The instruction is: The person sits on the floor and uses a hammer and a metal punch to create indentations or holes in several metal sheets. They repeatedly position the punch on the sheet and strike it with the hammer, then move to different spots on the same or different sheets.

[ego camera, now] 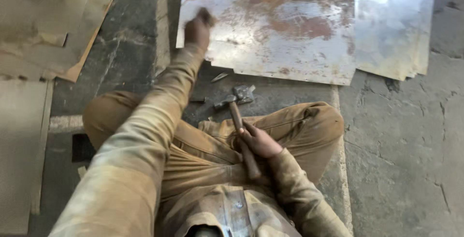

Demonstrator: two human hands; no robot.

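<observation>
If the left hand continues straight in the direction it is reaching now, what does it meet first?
Most likely the rusty metal sheet on the floor. The left hand is blurred and already over that sheet's near left corner, so it may be touching it already.

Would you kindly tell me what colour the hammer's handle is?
Reddish-brown wood handle, held in the right hand; head view.

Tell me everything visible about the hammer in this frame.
The hammer has a dark metal head and a worn brown wooden handle. It lies slanted, head away from the person near the floor, handle end back over the lap. The right hand grips the handle around its middle. Just beyond the head sits a small metal block; whether they touch is unclear.
</observation>
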